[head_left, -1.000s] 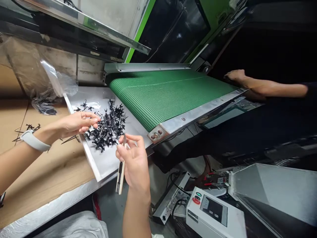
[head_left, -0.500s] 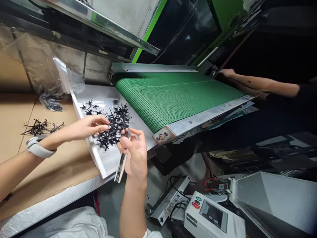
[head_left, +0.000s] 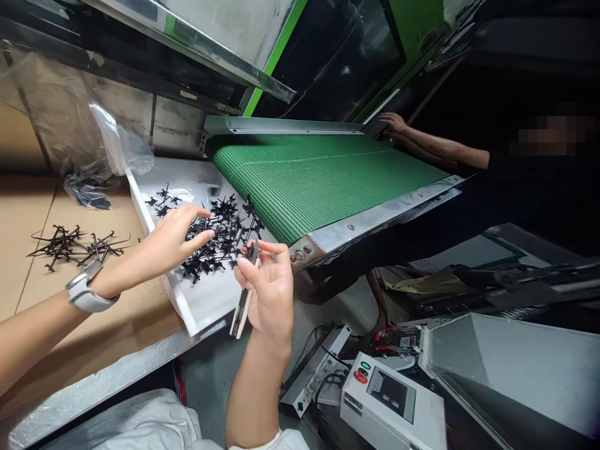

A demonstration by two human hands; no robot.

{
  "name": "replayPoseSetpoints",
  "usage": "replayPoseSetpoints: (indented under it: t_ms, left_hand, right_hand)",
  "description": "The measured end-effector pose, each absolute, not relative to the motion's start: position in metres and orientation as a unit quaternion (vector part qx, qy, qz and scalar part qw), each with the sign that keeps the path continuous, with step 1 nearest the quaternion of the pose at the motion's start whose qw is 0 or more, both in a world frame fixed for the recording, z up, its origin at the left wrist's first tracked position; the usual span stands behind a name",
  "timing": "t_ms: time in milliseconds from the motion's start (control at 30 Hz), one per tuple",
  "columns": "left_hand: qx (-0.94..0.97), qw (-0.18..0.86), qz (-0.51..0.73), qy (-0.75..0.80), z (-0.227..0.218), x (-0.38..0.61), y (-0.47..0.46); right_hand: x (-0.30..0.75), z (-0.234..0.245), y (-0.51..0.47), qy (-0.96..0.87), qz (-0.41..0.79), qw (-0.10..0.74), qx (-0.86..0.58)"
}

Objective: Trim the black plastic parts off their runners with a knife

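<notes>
A heap of small black plastic moulded parts lies on a white tray at the foot of a green conveyor belt. My left hand, a pale watch on its wrist, reaches over the heap with fingers spread, the fingertips touching the parts. My right hand is closed round a slim utility knife, its tip pointing up toward the heap.
More black parts lie on the cardboard-covered table at left, beside a clear plastic bag. Another person's arm rests at the belt's far side. A white control box with red and green buttons stands below right.
My left hand has opened and slid right, deeper over the heap. My right hand with the knife has shifted a little right and up. The other person's hand moved left along the belt's far edge.
</notes>
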State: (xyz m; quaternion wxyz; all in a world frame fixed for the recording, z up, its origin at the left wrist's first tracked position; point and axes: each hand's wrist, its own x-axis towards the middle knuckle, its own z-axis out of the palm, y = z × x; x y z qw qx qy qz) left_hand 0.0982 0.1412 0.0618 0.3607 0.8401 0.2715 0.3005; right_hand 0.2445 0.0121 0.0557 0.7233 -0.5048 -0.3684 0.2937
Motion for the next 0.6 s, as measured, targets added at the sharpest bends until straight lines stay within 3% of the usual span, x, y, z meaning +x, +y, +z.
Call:
replayPoseSetpoints:
  t_ms: [233,600]
  left_hand:
    - [0.892,0.311,0.273,0.181,0.066,0.101,0.138]
    - [0.884,0.296,0.228,0.280,0.038,0.098,0.165]
  right_hand:
    - [0.235,0.058,0.007,-0.410,0.289,0.701,-0.508]
    - [0.248,0.060,0.003,-0.444,0.230,0.681,-0.535]
